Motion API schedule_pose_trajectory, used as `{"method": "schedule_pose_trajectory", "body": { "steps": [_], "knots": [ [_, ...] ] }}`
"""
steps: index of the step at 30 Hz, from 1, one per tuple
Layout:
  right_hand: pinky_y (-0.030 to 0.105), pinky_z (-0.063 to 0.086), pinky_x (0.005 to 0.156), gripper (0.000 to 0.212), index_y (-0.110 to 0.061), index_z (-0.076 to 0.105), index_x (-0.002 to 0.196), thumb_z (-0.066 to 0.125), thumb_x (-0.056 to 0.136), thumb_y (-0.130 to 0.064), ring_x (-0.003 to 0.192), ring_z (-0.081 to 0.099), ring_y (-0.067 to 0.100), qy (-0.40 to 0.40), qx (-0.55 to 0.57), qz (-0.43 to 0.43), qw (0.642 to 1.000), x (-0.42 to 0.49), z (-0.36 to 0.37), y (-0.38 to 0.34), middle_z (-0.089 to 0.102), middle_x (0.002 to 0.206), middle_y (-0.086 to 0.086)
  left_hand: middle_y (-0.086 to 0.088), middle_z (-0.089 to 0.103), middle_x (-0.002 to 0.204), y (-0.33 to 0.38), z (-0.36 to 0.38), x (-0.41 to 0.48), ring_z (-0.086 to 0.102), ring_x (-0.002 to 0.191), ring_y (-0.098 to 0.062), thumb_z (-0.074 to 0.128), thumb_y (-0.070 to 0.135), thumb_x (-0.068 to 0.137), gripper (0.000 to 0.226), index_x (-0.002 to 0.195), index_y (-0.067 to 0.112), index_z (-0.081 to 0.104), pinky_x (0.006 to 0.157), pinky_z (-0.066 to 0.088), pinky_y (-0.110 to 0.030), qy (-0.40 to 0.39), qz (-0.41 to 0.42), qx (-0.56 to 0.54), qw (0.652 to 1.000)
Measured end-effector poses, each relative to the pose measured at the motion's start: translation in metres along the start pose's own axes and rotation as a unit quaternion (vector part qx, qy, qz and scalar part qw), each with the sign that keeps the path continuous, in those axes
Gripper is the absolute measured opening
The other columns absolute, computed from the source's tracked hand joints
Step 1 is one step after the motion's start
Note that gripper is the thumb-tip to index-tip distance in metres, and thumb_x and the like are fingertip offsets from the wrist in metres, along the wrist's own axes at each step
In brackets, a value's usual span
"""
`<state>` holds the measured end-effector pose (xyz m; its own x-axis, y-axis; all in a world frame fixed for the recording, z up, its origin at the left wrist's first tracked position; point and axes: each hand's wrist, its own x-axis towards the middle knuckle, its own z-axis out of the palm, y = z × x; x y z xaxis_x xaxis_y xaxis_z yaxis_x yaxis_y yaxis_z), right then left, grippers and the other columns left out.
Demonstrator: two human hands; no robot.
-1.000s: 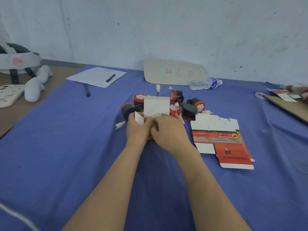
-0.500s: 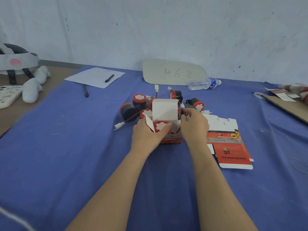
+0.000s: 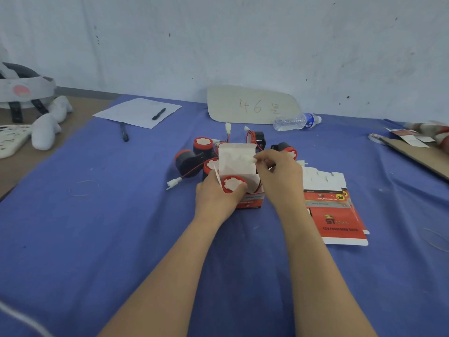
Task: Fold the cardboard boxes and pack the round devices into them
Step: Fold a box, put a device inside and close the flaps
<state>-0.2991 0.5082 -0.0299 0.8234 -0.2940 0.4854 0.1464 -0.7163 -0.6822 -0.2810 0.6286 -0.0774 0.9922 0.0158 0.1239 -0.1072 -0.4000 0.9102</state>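
A small red-and-white cardboard box (image 3: 251, 199) stood upright on the blue cloth (image 3: 97, 215) near the middle of the table. Its white lid flap (image 3: 237, 158) was raised at the back. One round device (image 3: 233, 184) sat in the open top, showing a red rim round a white, scalloped face turned upward. The left hand (image 3: 216, 200) gripped the box from its left side, fingers curled round it and the thumb up against the device's rim. The right hand (image 3: 281, 181) hung over the box's right side and pinched a small white plug (image 3: 250, 159) between thumb and fingertip, in front of the flap. The wire on that plug was too blurred to follow.

Just behind the box lay the loose devices (image 3: 202, 144), five that could be counted, with black bodies, red rims and thin red wires. One lay on its side, and two were partly hidden by the flap and the right hand. A second plug (image 3: 173, 183) lay on the cloth to the box's left.

Just right of the box lay the flat boxes (image 3: 332, 207), unfolded, red-printed with white tabs. At least two were stacked, but the exact number could not be told. Farther back were one sheet of paper (image 3: 131, 110) and two pens, one pen (image 3: 159, 113) on the sheet and the other pen (image 3: 124, 132) on the cloth beside it. There were also one cardboard sign (image 3: 252, 105) marked 46 in red and one water bottle (image 3: 296, 120) on its side.
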Motion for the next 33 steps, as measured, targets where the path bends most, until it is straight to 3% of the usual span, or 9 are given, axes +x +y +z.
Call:
{"method": "schedule_pose_trajectory", "body": {
  "steps": [3,6,8,11,14,19,22,26,33],
  "knots": [
    [0.002,0.037,0.054,0.018,-0.016,0.071,0.09,0.053,0.088,-0.013,0.063,0.051,-0.001,-0.045,0.027,0.023,0.998,0.0,-0.007,-0.004,0.06,0.07,-0.014,0.001,0.059,0.126,0.0,0.0,0.0,0.052,0.119,-0.024,0.068,0.042,0.08,0.053,0.128,0.028,0.048,0.097,0.049,-0.043,0.005,0.003,0.001,1.0],
    [0.009,0.032,0.047,0.024,-0.012,0.068,0.075,0.053,0.09,-0.023,0.053,0.048,0.002,-0.079,0.042,0.046,0.995,-0.001,-0.009,-0.006,0.059,0.058,-0.008,0.002,0.059,0.127,-0.001,0.0,0.001,0.052,0.119,-0.024,0.067,0.042,0.081,0.054,0.128,0.028,0.047,0.099,0.048,-0.044,0.007,0.004,0.0,1.0],
    [0.005,0.033,0.052,0.017,-0.02,0.068,0.081,0.055,0.091,-0.021,0.06,0.052,-0.004,-0.106,0.031,0.043,0.993,-0.001,-0.011,-0.007,0.06,0.066,-0.018,0.002,0.06,0.126,-0.001,0.0,0.001,0.053,0.119,-0.024,0.067,0.042,0.081,0.051,0.126,0.029,0.048,0.098,0.049,-0.044,0.004,0.007,-0.002,1.0],
    [0.007,0.036,0.063,0.029,-0.019,0.064,0.117,0.056,0.091,-0.011,0.077,0.052,0.002,-0.135,-0.007,0.035,0.99,0.0,-0.014,-0.004,0.064,0.1,-0.007,0.003,0.062,0.121,-0.001,0.0,0.001,0.054,0.115,-0.025,0.067,0.038,0.08,0.042,0.117,0.033,0.049,0.096,0.049,-0.044,0.007,0.012,-0.006,1.0],
    [0.007,0.036,0.061,0.037,-0.018,0.055,0.127,0.054,0.091,-0.007,0.078,0.052,0.006,-0.128,-0.039,0.037,0.99,0.001,-0.016,-0.004,0.065,0.103,-0.001,0.002,0.061,0.122,-0.001,0.0,0.001,0.053,0.116,-0.026,0.067,0.038,0.08,0.045,0.121,0.029,0.05,0.096,0.049,-0.044,0.006,0.009,0.0,1.0],
    [0.029,0.045,0.085,0.033,-0.015,0.065,0.114,0.048,0.09,-0.003,0.102,0.059,0.023,-0.062,-0.117,0.018,0.991,-0.001,-0.008,-0.014,0.066,0.113,0.003,0.002,0.061,0.12,-0.001,0.001,0.002,0.053,0.116,-0.025,0.066,0.039,0.079,0.047,0.122,0.027,0.05,0.096,0.049,-0.043,0.005,-0.001,0.002,1.0],
    [0.025,0.043,0.077,0.023,-0.012,0.066,0.099,0.05,0.086,0.0,0.092,0.055,0.017,-0.044,-0.089,-0.03,0.995,-0.005,0.002,-0.02,0.064,0.102,0.002,0.005,0.062,0.114,-0.001,0.001,0.003,0.052,0.114,-0.023,0.066,0.043,0.079,0.041,0.115,0.031,0.051,0.092,0.05,-0.041,0.003,-0.009,0.003,1.0],
    [0.032,0.049,0.078,0.006,-0.014,0.061,0.084,0.06,0.083,-0.009,0.086,0.056,0.017,-0.107,-0.044,-0.056,0.992,-0.011,0.012,-0.018,0.061,0.09,0.001,0.008,0.063,0.092,0.0,-0.001,0.003,0.057,0.103,-0.027,0.06,0.033,0.082,0.014,0.09,0.036,0.049,0.082,0.05,-0.039,-0.001,0.008,0.029,1.0],
    [0.016,0.041,0.061,0.012,-0.02,0.056,0.08,0.065,0.087,-0.022,0.068,0.052,0.006,-0.121,-0.033,-0.02,0.992,-0.009,0.016,-0.006,0.053,0.07,-0.012,0.002,0.064,0.111,0.001,-0.002,0.0,0.056,0.11,-0.027,0.061,0.034,0.081,0.027,0.106,0.033,0.051,0.091,0.051,-0.047,-0.008,0.001,-0.005,1.0]
  ]
}}
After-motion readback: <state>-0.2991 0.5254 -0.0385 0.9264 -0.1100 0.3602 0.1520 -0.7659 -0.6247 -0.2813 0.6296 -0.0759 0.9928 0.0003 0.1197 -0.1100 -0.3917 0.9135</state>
